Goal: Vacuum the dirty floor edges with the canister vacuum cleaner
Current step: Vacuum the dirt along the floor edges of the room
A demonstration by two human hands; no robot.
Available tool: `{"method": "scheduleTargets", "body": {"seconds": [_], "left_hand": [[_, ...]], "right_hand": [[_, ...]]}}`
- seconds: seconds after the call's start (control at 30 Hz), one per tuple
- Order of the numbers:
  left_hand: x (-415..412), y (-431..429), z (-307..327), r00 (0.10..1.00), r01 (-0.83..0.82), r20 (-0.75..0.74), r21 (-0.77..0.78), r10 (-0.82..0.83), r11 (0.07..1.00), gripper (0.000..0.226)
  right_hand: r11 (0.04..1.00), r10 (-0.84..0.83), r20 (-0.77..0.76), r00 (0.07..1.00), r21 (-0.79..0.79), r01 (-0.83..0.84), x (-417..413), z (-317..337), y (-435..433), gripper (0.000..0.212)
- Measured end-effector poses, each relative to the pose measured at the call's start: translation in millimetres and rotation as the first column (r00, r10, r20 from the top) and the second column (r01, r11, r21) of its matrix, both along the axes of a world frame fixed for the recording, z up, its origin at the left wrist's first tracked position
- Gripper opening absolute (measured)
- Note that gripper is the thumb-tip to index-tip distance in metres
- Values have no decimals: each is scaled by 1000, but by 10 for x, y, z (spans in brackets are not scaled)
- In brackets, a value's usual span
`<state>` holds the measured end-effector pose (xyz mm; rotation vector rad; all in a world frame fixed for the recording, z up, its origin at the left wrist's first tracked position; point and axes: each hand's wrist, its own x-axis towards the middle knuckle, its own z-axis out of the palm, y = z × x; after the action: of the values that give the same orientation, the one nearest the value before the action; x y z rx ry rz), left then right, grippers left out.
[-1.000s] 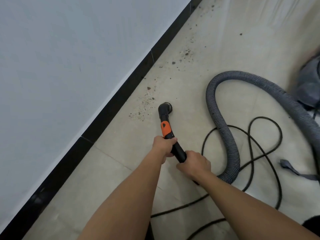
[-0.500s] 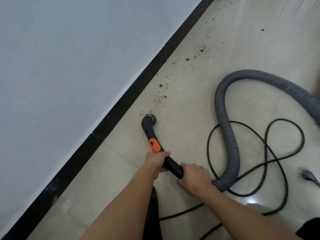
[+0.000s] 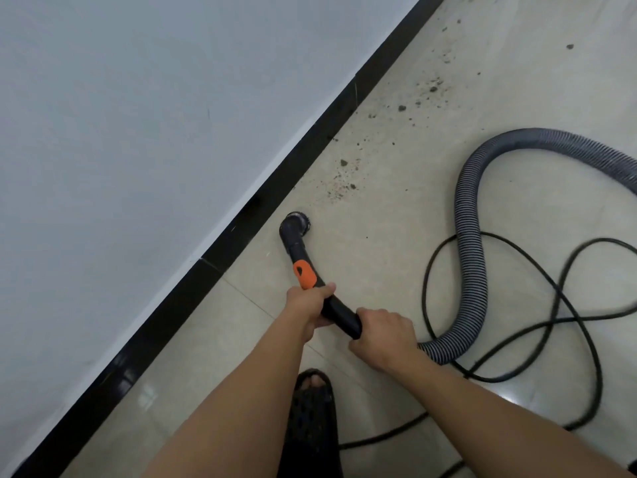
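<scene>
The left hand (image 3: 310, 301) and right hand (image 3: 382, 334) are gripping the wand (image 3: 339, 315), fingers (image 3: 370, 315) curled round it. Its brush nozzle (image 3: 295, 225) is drawing back toward the baseboard (image 3: 238, 232); the dirt (image 3: 341, 182) farther along the baseboard is still lying uncollected.

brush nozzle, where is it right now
In the head view the brush nozzle sits on the floor just left of centre, close beside the black baseboard, short of the dirt specks ahead.
</scene>
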<state>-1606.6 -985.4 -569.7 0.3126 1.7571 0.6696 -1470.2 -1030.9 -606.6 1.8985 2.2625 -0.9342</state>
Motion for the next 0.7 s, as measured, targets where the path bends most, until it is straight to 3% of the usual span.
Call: {"method": "scheduleTargets", "body": {"seconds": [0.2,0.37,0.47,0.7], "left_hand": [[157,284,114,999,30,-27,66,-29,997,31],[-237,-94,82,992,-99,-86,-57,94,993,19],[-353,-169,13,986,-126,-117,-66,118,990,16],[-122,367,-64,999,12,-42,-12,-12,1000,20]], "right_hand": [[995,-101,-39,994,-27,100,4,100,293,23],[987,162,-17,987,-15,-162,-241,44,40,26],[973,230,11,973,26,-230,-341,-10,34,28],[992,120,58,991,41,-123,-86,-43,548,27]]}}
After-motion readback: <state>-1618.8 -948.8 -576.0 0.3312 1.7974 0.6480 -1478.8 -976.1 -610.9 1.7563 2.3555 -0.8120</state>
